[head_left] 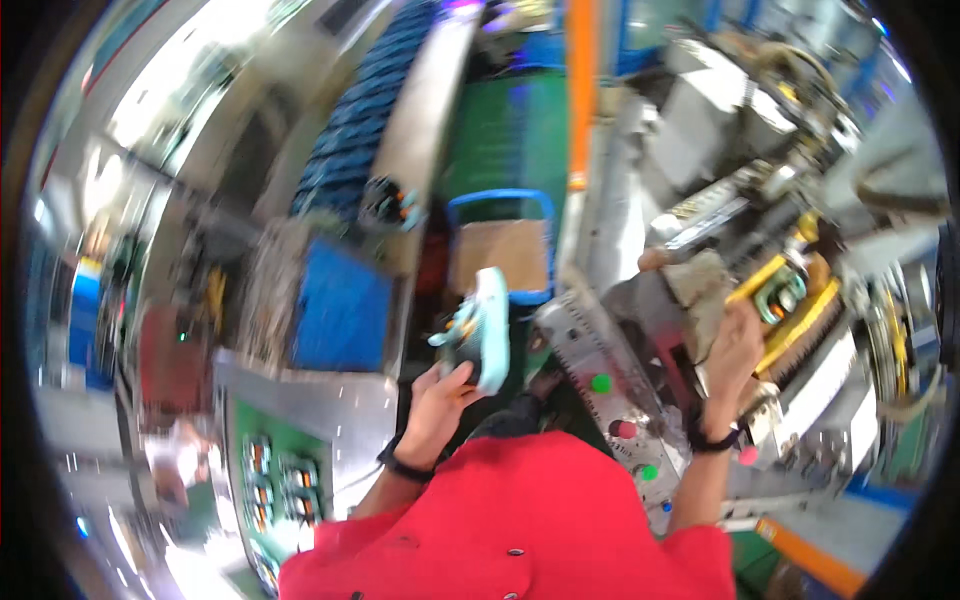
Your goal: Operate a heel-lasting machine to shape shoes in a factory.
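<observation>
My left hand (pixel 437 405) is closed around one end of a sneaker (pixel 482 335) with a pale turquoise sole, a dark upper and orange details. The sneaker is held up in front of me, its sole side facing right. My right hand (pixel 733 360) reaches to a machine on the right, fingers extended at the edge of a yellow holder (pixel 800 325). Inside that holder sits a greenish, dark-centred piece (pixel 780 295), blurred, perhaps another shoe. Whether my right fingertips touch the holder is hard to see.
A control panel (pixel 590 350) with green and red buttons stands between me and the machine. Ahead are a blue-framed cart (pixel 548 215) and an orange post (pixel 581 100). On the left lie a blue-topped block (pixel 343 305), a conveyor with another shoe (pixel 385 203), and a green rack (pixel 285 430) of several shoes.
</observation>
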Motion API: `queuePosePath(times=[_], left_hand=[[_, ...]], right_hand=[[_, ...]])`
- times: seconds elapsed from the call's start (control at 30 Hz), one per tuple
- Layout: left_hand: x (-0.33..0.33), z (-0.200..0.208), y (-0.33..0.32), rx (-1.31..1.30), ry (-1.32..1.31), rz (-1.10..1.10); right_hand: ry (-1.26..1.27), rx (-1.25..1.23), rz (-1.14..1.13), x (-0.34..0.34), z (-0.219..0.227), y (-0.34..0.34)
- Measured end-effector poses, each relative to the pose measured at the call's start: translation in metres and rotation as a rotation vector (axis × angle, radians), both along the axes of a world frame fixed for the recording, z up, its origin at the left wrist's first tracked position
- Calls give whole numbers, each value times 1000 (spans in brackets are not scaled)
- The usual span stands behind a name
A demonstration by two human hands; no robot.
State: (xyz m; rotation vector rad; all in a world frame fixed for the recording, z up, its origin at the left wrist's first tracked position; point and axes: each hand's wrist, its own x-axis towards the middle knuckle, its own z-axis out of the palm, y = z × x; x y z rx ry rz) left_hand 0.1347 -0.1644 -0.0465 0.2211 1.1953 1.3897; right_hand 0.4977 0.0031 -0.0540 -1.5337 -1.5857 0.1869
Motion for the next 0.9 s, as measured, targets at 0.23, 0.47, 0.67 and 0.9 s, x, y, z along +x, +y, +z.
queuePosePath(times=[0.23, 0.47, 0.67, 0.9], left_hand=[[7, -2, -62, -138, 14, 63], [-38, -48, -163, -275, -129, 523], [-142, -159, -269, -456, -103, 975], [-301, -223, -352, -752, 165, 1229]], right_hand=[[-301, -223, 352, -94, -197, -61], [-290, -229, 383, -84, -232, -51], [-74, -27, 549, -181, -120, 11], [-4, 355, 1055, -454, 140, -7]])
